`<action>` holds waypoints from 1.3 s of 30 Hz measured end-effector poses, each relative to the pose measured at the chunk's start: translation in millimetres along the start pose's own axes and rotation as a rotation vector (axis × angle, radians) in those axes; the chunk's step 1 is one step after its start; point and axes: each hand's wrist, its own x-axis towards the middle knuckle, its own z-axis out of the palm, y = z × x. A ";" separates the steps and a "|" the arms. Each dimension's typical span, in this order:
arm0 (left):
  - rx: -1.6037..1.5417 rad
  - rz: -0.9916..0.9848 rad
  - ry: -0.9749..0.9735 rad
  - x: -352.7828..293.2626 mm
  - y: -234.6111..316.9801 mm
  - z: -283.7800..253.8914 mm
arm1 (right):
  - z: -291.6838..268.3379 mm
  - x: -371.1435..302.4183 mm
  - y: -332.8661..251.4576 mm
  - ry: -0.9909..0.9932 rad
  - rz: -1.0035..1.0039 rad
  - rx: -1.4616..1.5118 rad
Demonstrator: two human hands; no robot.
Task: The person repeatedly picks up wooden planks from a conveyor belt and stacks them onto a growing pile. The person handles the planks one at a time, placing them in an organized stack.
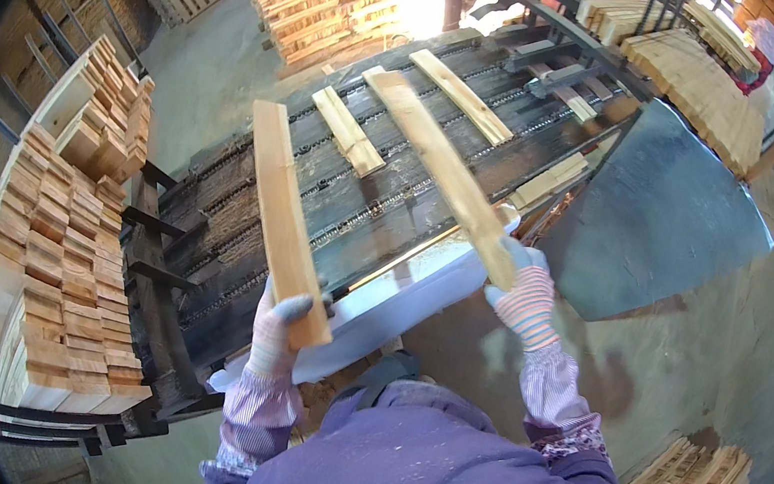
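No text, label, brand, number or sign could be read: none on the boards (285, 216), none on the conveyor (347, 236) beneath them, and none on the stack (73, 243) beside the conveyor's left edge.

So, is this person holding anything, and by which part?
The left hand holds one wooden board by its near end; the right hand holds another board, likewise.

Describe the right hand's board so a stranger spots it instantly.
Find the dark chain conveyor before the person. Slanting over it is a long board, gripped near its lower end by the right hand. Unlike the other held board, its far end appears between two shorter boards.
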 end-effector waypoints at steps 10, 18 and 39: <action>0.197 0.159 0.169 279.6 -42.9 -33.8 | -3.4 61.8 16.2 0.024 0.079 0.282; 1.495 -0.265 0.484 376.1 -58.9 10.7 | -32.0 118.2 -7.0 -0.199 0.347 0.712; -0.794 0.047 0.128 218.2 -25.9 -7.6 | 256.1 330.5 -148.7 -0.630 -0.219 -0.383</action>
